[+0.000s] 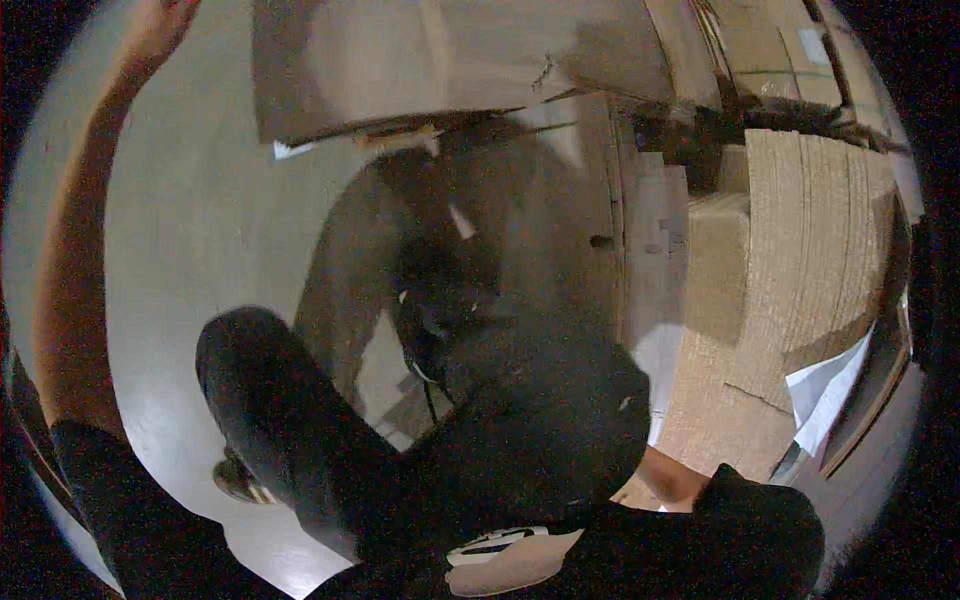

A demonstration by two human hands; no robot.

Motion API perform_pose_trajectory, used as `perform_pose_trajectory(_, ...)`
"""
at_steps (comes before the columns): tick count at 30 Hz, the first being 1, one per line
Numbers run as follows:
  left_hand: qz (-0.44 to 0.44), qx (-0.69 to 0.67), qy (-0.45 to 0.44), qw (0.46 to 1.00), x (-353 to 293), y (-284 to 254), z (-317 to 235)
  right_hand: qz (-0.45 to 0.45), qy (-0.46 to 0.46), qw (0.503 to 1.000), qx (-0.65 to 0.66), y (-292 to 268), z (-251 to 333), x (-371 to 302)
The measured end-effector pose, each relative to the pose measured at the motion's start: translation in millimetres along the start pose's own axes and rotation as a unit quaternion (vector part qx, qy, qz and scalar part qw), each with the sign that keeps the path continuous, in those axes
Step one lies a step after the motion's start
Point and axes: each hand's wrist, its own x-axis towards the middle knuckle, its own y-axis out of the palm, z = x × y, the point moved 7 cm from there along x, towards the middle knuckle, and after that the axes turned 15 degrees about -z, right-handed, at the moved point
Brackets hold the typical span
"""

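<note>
My left arm reaches up along the left side, and my left hand [160, 28] is cut off by the top edge. Its fingers are out of the picture, so what they do is hidden. To the right of that hand, a large brown cardboard sheet [480, 60] lies across the top, its near edge torn and uneven. My right forearm [676, 478] comes out of a dark sleeve at the lower right and passes behind my bent knee, where the hand is lost from sight.
My dark-trousered legs [520, 410] fill the lower middle over a grey floor [200, 200]. At the right stands a stack of flattened corrugated cardboard [810, 240], with a white sheet of paper [832, 390] against it. More cardboard [780, 60] is piled at the upper right.
</note>
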Motion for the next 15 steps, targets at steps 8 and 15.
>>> perform_pose_trajectory(8, 0.004, 0.145, 0.216, 0.965, 20.5, 168.3, -206.8, -0.007, 0.057, 0.997, -0.042, 56.0, 29.8, -31.7)
perform_pose_trajectory(15, 0.099, 0.163, 0.217, 0.957, 4.6, 218.4, -233.1, 0.034, 0.099, 0.986, -0.131, 69.4, 84.2, -12.8)
